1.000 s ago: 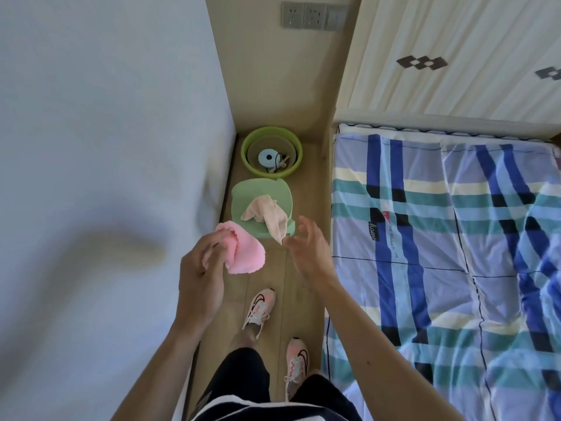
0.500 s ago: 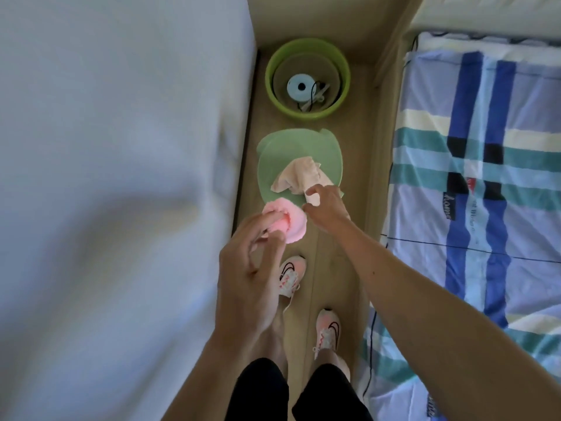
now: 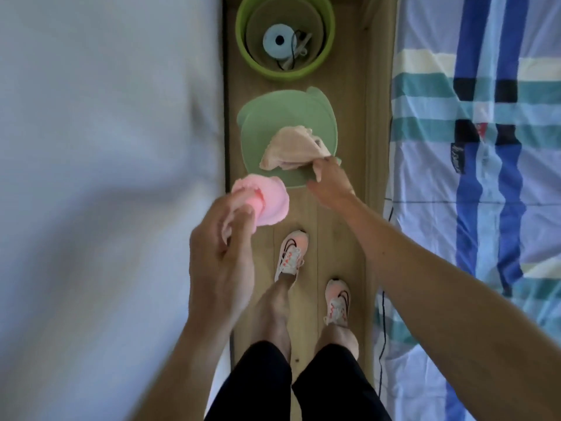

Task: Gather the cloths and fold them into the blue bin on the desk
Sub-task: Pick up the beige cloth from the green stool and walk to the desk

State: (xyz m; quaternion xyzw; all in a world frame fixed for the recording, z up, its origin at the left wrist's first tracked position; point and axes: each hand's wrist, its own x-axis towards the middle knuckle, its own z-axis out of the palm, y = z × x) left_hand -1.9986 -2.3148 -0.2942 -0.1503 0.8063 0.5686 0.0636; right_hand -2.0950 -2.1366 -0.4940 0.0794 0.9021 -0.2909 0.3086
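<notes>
A pink cloth (image 3: pixel 270 199) hangs bunched from my left hand (image 3: pixel 221 247), whose fingers are closed on it above the wooden floor. A beige cloth (image 3: pixel 291 147) lies crumpled on a pale green stool (image 3: pixel 261 126) ahead of my feet. My right hand (image 3: pixel 331 180) reaches down to the stool's near right edge and pinches a corner of the beige cloth. No blue bin or desk is in view.
A lime green bucket (image 3: pixel 243 34) holding a blue tape roll (image 3: pixel 277 41) stands beyond the stool. A white wall fills the left. A bed with a blue and teal striped sheet (image 3: pixel 485 147) runs along the right, leaving a narrow floor strip where my shoes (image 3: pixel 291 253) stand.
I have stepped closer and bent down over the stool. My right hand went from hovering open to gripping the beige cloth's corner. The left hand kept hold of the pink cloth.
</notes>
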